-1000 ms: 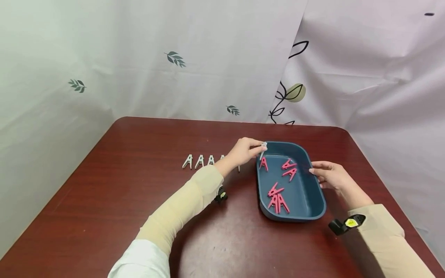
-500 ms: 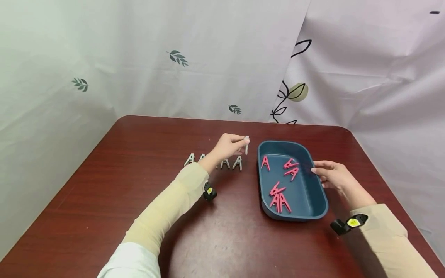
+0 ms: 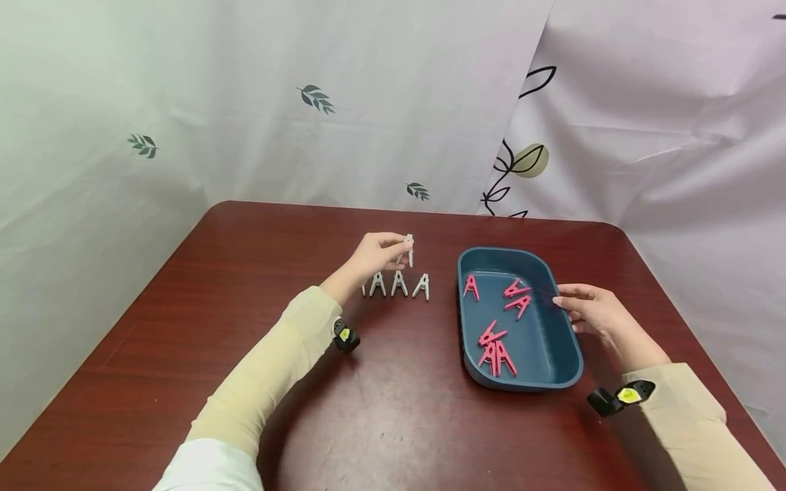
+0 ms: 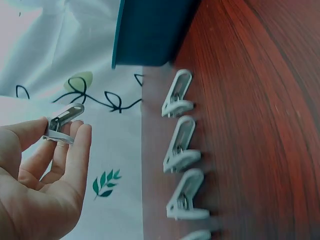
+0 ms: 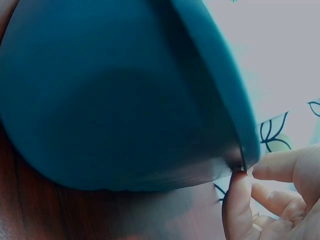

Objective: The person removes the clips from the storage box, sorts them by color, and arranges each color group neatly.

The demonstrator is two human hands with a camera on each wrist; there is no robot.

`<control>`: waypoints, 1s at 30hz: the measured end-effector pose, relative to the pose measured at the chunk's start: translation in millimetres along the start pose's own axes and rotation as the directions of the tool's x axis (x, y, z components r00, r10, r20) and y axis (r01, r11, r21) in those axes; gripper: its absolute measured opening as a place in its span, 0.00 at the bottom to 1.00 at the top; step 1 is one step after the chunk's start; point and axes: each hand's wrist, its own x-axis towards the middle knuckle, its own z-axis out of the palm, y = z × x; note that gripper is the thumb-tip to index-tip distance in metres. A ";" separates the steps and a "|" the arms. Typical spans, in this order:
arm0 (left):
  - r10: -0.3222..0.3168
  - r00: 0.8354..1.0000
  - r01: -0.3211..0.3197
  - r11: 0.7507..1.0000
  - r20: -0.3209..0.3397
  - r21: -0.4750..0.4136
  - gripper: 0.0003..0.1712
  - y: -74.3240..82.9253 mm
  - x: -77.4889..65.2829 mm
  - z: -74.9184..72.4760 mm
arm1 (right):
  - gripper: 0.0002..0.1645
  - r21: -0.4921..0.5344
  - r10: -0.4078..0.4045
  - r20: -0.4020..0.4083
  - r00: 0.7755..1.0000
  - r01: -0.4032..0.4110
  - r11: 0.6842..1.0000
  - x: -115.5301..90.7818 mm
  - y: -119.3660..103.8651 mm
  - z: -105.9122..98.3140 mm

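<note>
My left hand (image 3: 376, 255) pinches a pale grey clothespin (image 4: 65, 125) between thumb and fingers, raised above the table behind a row of similar clothespins (image 3: 399, 284). In the left wrist view, that row (image 4: 181, 142) stands on the wood, each one on its spread legs; part of it is hidden behind the left hand in the head view. My right hand (image 3: 591, 315) holds the right rim of a blue plastic bin (image 3: 535, 349), the rim (image 5: 250, 135) pinched between thumb and fingers. Several pink clothespins (image 3: 517, 307) lie inside, some overlapping at the near left.
The dark red-brown wooden table (image 3: 393, 423) reaches back to a pale curtain (image 3: 381, 102) printed with leaves. The bin stands on the table's right half, just right of the grey row. A black wrist camera (image 3: 346, 336) sits below the left hand.
My left hand has moved left with the grey clothespin, from the bin's far left corner to behind the grey row. The right hand still holds the rim. The view has shifted slightly.
</note>
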 end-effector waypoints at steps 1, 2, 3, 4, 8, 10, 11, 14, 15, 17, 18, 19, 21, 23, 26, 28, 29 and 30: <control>-0.006 1.000 0.006 1.000 -0.002 0.001 0.19 -0.3 -1.2 -2.9 | 0.36 0.000 -0.002 0.001 1.000 0.002 1.000 0.0 0.4 -0.3; -0.013 1.000 0.013 1.000 -0.006 -0.001 0.19 -0.7 -2.2 -5.8 | 0.36 0.000 -0.003 0.001 1.000 0.003 1.000 -0.1 0.7 -0.5; -0.018 1.000 0.018 1.000 -0.008 0.000 0.19 -1.3 -3.2 -8.7 | 0.36 -0.003 -0.004 0.001 1.000 0.004 1.000 -0.3 0.9 -0.8; -0.023 1.000 0.023 1.000 -0.011 0.002 0.18 -1.8 -4.4 -11.8 | 0.36 -0.005 -0.004 0.000 1.000 0.004 1.000 -0.4 1.0 -1.0; -0.031 0.999 0.031 1.000 -0.019 0.000 0.18 -4.2 -8.7 -24.2 | 0.36 -0.012 -0.007 -0.002 1.000 0.007 1.000 -0.9 1.4 -1.7; -0.034 0.999 0.034 0.999 -0.017 0.012 0.19 -5.1 -11.1 -30.8 | 0.36 -0.008 -0.007 -0.001 1.000 0.007 1.000 -1.1 1.5 -1.8; -0.036 0.999 0.037 0.999 -0.019 0.021 0.19 -5.4 -12.2 -34.0 | 0.36 -0.007 -0.007 -0.001 1.000 0.007 1.000 -1.1 1.6 -1.8; -0.056 0.998 0.058 0.996 -0.030 0.063 0.19 -5.1 -15.6 -43.7 | 0.37 -0.004 -0.002 0.000 1.000 0.002 1.000 -1.1 1.8 -1.6; -0.060 0.998 0.062 0.995 -0.035 0.081 0.19 -5.0 -16.5 -47.0 | 0.37 -0.005 0.000 0.000 1.000 0.000 1.000 -1.1 2.0 -1.5; -0.067 0.997 0.071 0.991 -0.044 0.111 0.19 -5.4 -17.5 -53.9 | 0.38 -0.005 0.002 0.000 1.000 -0.002 1.000 -1.1 1.8 -1.4; -0.068 0.997 0.073 0.989 -0.046 0.128 0.19 -6.1 -17.8 -57.3 | 0.37 -0.004 0.004 -0.001 1.000 -0.004 1.000 -1.2 1.9 -1.5; -0.069 0.997 0.075 0.986 -0.046 0.147 0.20 -7.1 -18.1 -61.0 | 0.37 -0.004 0.005 -0.001 1.000 -0.005 1.000 -1.4 1.9 -1.5; -0.069 0.997 0.076 0.982 -0.046 0.175 0.20 -9.6 -18.7 -68.2 | 0.37 0.000 0.007 -0.003 1.000 -0.007 1.000 -1.5 2.0 -1.7; -0.079 0.996 0.086 0.976 -0.047 0.198 0.21 -11.8 -19.6 -75.7 | 0.36 0.005 0.006 -0.002 1.000 -0.006 1.000 -1.6 1.9 -1.9; -0.092 0.994 0.103 0.975 -0.063 0.197 0.21 -13.4 -21.6 -86.3 | 0.36 0.008 0.006 -0.004 1.000 -0.006 1.000 -1.7 1.7 -2.0; -0.104 0.992 0.116 0.977 -0.076 0.177 0.21 -13.8 -22.8 -93.4 | 0.36 0.011 0.005 -0.004 1.000 -0.005 1.000 -1.4 1.6 -1.8; -0.106 0.991 0.119 0.978 -0.081 0.172 0.22 -13.7 -23.6 -96.8 | 0.36 0.012 0.005 -0.005 1.000 -0.005 1.000 -1.2 1.6 -1.6; -0.111 0.990 0.123 0.979 -0.084 0.159 0.22 -13.6 -24.4 -99.9 | 0.36 0.013 0.005 -0.005 1.000 -0.005 1.000 -1.0 1.6 -1.4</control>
